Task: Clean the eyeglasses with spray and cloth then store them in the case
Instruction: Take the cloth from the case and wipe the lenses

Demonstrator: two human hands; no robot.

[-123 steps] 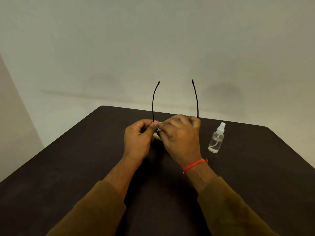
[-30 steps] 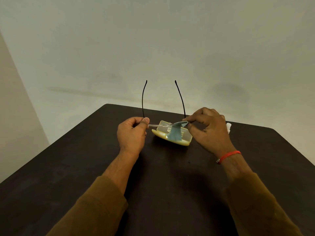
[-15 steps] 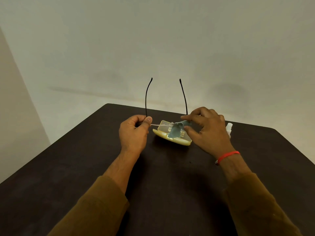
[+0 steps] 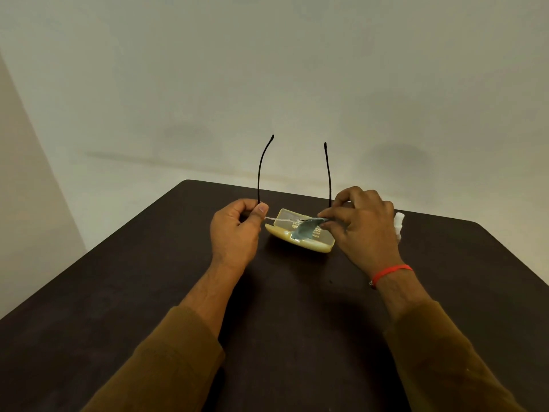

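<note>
Dark table (image 4: 148, 292), plain pale wall behind; I log the following. Item 1: eyeglasses (image 4: 277, 219), centre frame, held above the table, 2 black temple arms standing upright. Item 2: left hand (image 4: 234, 230), closed, thumb and fingers pinching the frame's left end. Item 3: right hand (image 4: 364, 230), fingers pinched on a grey-blue cloth (image 4: 306, 228) at the right lens. Item 4: yellow case (image 4: 300, 236), open on the table, just behind the glasses. Item 5: spray bottle (image 4: 398, 224), right of centre, mostly hidden by the right hand. Item 6: red wristband (image 4: 392, 272), right wrist.
</note>
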